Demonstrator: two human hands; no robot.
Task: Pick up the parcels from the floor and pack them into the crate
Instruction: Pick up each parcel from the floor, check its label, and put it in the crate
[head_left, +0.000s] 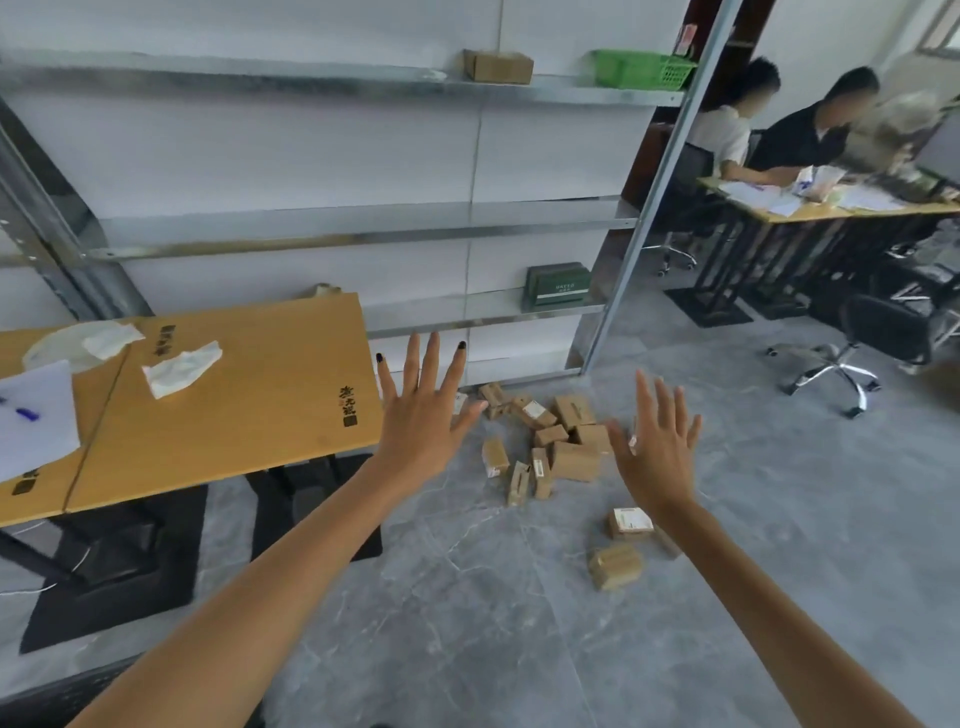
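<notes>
Several small brown cardboard parcels (571, 460) lie in a loose heap on the grey floor near the foot of the metal shelving. Two more parcels lie closer to me: one with a white label (629, 522) and one wrapped in tape (615, 566). My left hand (421, 410) is held out in the air with fingers spread, palm away, left of the heap. My right hand (657, 449) is also raised and spread, partly covering the heap's right side. Neither hand holds anything. A green plastic crate (644, 68) stands on the top shelf at the right.
A wooden table (234, 410) with crumpled tissues and paper stands at the left, on black feet. Metal shelving (363, 223) against the wall holds a cardboard box and a green box. At the right are an office chair (852, 358) and a desk with two seated people.
</notes>
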